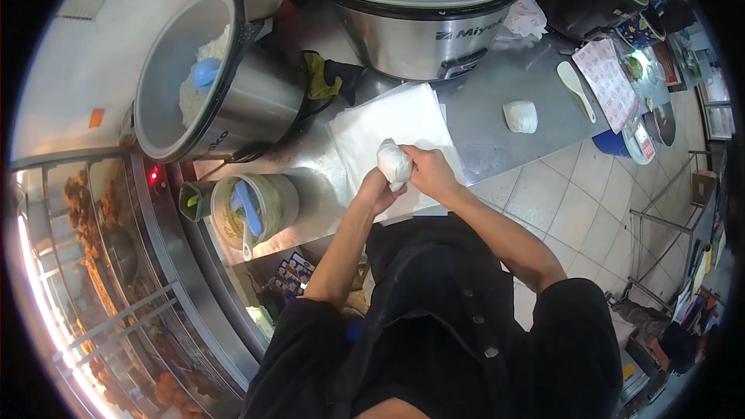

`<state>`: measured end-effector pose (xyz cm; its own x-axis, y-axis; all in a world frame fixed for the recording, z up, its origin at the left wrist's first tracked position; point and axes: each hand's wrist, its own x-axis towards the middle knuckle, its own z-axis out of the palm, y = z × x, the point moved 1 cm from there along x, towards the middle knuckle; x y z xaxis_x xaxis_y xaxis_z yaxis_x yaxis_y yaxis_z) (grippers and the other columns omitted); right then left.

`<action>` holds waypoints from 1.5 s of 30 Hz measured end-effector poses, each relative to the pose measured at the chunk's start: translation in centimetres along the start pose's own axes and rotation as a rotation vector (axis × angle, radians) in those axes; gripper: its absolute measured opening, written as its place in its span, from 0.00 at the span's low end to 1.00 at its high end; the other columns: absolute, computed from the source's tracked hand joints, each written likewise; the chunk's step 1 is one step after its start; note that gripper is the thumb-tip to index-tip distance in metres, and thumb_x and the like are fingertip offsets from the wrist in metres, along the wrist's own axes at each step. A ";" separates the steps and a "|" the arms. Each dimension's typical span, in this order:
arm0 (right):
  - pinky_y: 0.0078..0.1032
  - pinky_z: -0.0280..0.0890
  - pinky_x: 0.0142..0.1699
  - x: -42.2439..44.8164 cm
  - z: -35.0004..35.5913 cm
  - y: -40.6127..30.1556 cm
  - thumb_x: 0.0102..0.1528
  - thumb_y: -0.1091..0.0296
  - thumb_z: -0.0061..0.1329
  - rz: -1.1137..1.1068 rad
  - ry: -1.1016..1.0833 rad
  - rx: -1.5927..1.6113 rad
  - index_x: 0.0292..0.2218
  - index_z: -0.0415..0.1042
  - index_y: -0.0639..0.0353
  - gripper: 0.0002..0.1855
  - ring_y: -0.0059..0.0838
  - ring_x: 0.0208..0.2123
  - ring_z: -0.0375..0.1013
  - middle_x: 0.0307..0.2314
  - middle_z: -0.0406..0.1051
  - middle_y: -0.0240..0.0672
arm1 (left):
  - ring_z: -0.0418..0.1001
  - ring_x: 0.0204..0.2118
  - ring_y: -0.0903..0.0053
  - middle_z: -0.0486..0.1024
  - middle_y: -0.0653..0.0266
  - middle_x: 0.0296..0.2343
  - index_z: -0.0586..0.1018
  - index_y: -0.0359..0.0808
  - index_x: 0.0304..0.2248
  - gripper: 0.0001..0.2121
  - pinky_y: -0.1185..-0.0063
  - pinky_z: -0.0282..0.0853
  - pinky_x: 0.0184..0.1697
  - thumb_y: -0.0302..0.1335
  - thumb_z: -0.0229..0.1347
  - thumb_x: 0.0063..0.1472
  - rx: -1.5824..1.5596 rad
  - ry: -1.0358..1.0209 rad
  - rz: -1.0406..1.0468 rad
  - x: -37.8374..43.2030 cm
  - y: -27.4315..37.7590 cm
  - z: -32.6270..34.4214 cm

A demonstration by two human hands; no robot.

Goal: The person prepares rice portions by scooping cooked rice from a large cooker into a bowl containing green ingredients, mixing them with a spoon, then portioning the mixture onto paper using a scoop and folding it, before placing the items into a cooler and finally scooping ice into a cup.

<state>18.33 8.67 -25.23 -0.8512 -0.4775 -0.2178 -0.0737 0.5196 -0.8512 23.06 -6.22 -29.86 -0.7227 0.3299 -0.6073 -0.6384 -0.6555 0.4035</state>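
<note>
Both hands hold a small white paper-wrapped bundle (394, 162) over a stack of white paper sheets (396, 110). My left hand (378, 191) cups it from below and the left. The fingers of my right hand (432, 170) press on its right side. What the paper wraps is hidden. Another wrapped white bundle (520, 116) rests on the steel counter (483, 90), to the right of the sheets.
A Miyako rice cooker (401, 41) heaped with rice stands behind the sheets. A second open cooker (262, 93) is at left, near a tub (285, 201) holding a blue-handled utensil. A white rice paddle (573, 87) lies right. A lit glass display case (105, 267) holds fried food.
</note>
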 end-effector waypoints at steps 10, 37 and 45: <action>0.26 0.67 0.39 -3.7 -4.0 -0.5 0.51 0.54 0.55 0.661 0.295 1.417 0.38 0.70 0.62 0.20 0.25 0.30 0.72 0.28 0.71 0.32 | 0.73 0.30 0.63 0.74 0.53 0.25 0.71 0.28 0.44 0.21 0.71 0.69 0.36 0.11 0.49 0.48 1.335 0.110 0.844 -5.0 -2.1 7.1; 0.20 0.62 0.33 -7.0 -4.4 3.0 0.57 0.55 0.50 0.379 0.554 0.997 0.34 0.75 0.61 0.16 0.18 0.27 0.66 0.27 0.70 0.29 | 0.73 0.39 0.68 0.75 0.49 0.37 0.67 0.25 0.52 0.28 0.76 0.68 0.42 0.35 0.60 0.57 1.123 0.069 0.420 -3.6 -4.5 12.5; 0.32 0.66 0.34 4.3 -10.7 13.0 0.55 0.49 0.48 0.356 0.784 -0.173 0.36 0.75 0.66 0.24 0.39 0.29 0.75 0.26 0.75 0.47 | 0.65 0.55 0.59 0.68 0.43 0.50 0.56 0.32 0.59 0.33 0.67 0.62 0.53 0.30 0.58 0.58 1.138 0.313 0.736 -5.3 -1.5 12.5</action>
<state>8.18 20.96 -32.07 -0.9457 0.3250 -0.0118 0.2407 0.6752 -0.6973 24.57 1.52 -18.70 -0.9908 -0.1093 -0.0793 -0.1128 0.3468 0.9311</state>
